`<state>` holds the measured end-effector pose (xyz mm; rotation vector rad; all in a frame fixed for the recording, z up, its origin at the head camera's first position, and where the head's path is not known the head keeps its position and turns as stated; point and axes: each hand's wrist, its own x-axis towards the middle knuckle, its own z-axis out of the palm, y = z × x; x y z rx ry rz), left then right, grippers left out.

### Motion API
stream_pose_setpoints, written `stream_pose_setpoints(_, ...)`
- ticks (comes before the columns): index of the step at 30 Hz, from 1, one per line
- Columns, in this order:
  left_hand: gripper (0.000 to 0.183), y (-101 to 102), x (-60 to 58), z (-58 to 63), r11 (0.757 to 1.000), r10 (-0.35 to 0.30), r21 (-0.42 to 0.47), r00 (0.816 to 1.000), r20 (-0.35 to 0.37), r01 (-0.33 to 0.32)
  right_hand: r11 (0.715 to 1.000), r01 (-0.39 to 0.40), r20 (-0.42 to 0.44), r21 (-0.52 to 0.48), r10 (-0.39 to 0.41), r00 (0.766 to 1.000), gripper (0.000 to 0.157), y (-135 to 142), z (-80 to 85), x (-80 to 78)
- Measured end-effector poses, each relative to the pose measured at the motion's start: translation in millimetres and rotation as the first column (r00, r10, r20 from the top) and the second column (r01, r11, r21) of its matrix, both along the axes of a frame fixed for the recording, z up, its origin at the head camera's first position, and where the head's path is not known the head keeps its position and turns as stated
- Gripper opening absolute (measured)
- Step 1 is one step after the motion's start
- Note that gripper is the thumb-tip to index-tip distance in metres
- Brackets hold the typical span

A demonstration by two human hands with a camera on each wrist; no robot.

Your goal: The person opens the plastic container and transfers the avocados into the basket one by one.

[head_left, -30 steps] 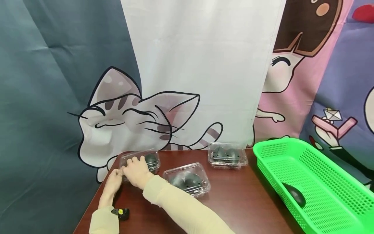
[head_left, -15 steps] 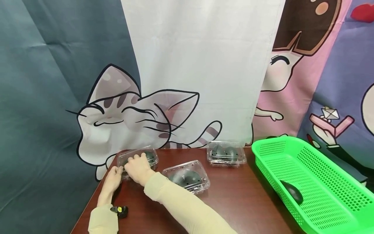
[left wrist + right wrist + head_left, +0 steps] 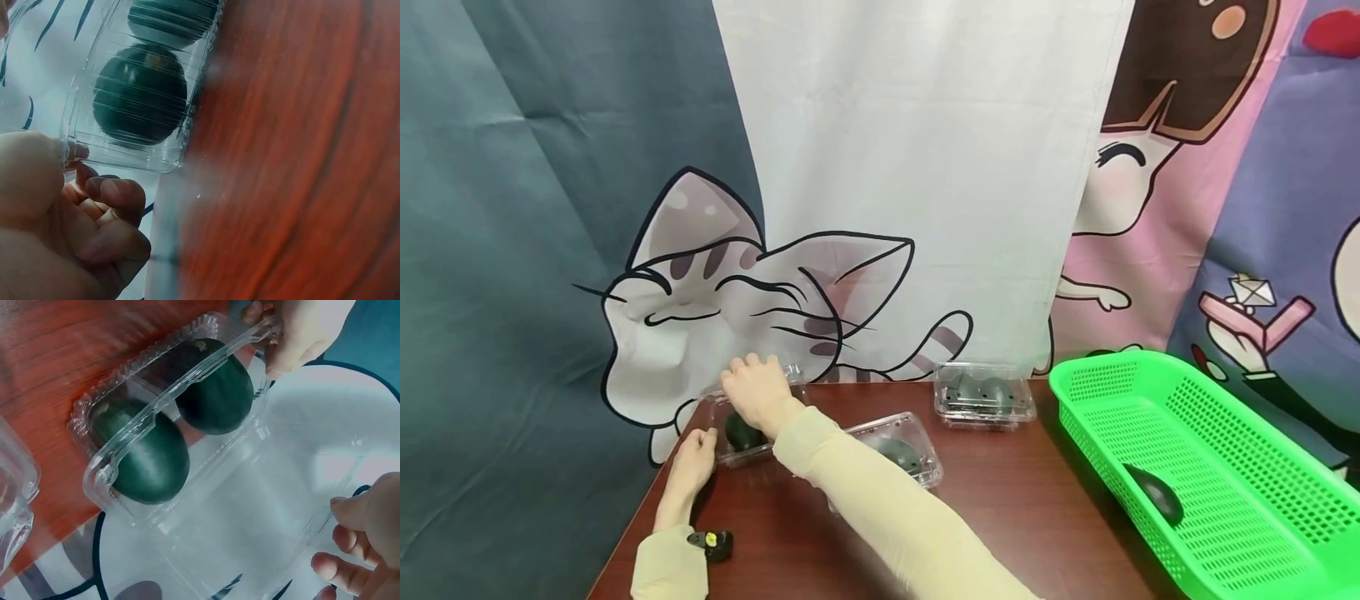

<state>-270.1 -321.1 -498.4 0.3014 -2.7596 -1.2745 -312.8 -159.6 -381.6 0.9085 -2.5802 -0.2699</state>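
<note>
At the table's far left corner stands a clear plastic clamshell box [image 3: 721,450] with its lid [image 3: 244,500] swung up and back. Two smooth, dark green avocados [image 3: 153,462] lie side by side in its base, as the right wrist view shows. My left hand [image 3: 695,457] pinches the near left corner of the base between thumb and fingers, seen close up in the left wrist view. Over the box, my right hand [image 3: 760,393] holds the free edge of the raised lid with thumb and fingertips. In the head view that hand partly hides the box.
A second clamshell box [image 3: 898,454] sits behind my right forearm, and a third box [image 3: 983,398] stands by the back curtain [image 3: 925,167], both with dark fruit inside. A green plastic basket [image 3: 1262,433] at right holds one dark oval fruit [image 3: 1156,493].
My right hand has moved up and back, raising the lid of the left box. The fruit in it now shows uncovered. My left hand stays at the corner.
</note>
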Motion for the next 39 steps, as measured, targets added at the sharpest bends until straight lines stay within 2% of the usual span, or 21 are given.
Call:
stream_pose_setpoints(3, 0.039, 1.3, 1.5, -2.3, 0.999, 0.014, 0.045, 1.000, 0.005, -0.014, 0.999, 0.007, 0.026, -0.034, -0.006, 1.000, 0.019, -1.4, -0.2, -4.5)
stream_pose_setpoints(6, 0.038, 3.9, 1.2, -3.0, 0.997, 0.026, 0.070, 0.999, -0.022, -0.024, 0.996, 0.009, 0.031, -0.083, -0.007, 0.999, 0.022, -3.9, -0.7, -10.9)
stream_pose_setpoints(10, 0.037, 4.5, 1.8, -1.3, 0.997, 0.032, 0.072, 0.998, -0.050, -0.028, 0.991, 0.008, 0.022, -0.136, -0.005, 1.000, 0.022, -7.4, 2.2, -18.8)
stream_pose_setpoints(16, 0.039, 3.9, 2.1, -0.2, 0.995, 0.034, 0.092, 0.999, -0.037, -0.030, 0.985, 0.016, 0.054, -0.174, -0.007, 0.999, 0.020, -4.7, 6.1, -33.5)
stream_pose_setpoints(24, 0.038, 3.8, 4.3, -2.1, 0.994, 0.032, 0.110, 0.999, -0.027, -0.029, 0.982, 0.048, 0.118, -0.185, -0.026, 0.993, 0.047, -3.6, -1.2, -52.0)
stream_pose_setpoints(29, 0.038, 2.2, 7.5, -5.1, 0.988, 0.038, 0.153, 0.999, -0.012, -0.036, 0.980, 0.057, 0.162, -0.193, -0.026, 0.986, 0.060, -3.7, -8.7, -57.4)
stream_pose_setpoints(35, 0.037, 1.7, 6.1, -6.2, 0.988, 0.042, 0.148, 0.999, -0.007, -0.041, 0.979, 0.077, 0.225, -0.187, -0.033, 0.974, 0.050, -1.2, -16.1, -57.6)
stream_pose_setpoints(39, 0.038, 3.6, 4.0, -4.8, 0.989, 0.042, 0.146, 0.999, -0.020, -0.038, 0.979, 0.084, 0.264, -0.184, -0.033, 0.964, 0.051, 0.0, -20.4, -55.4)
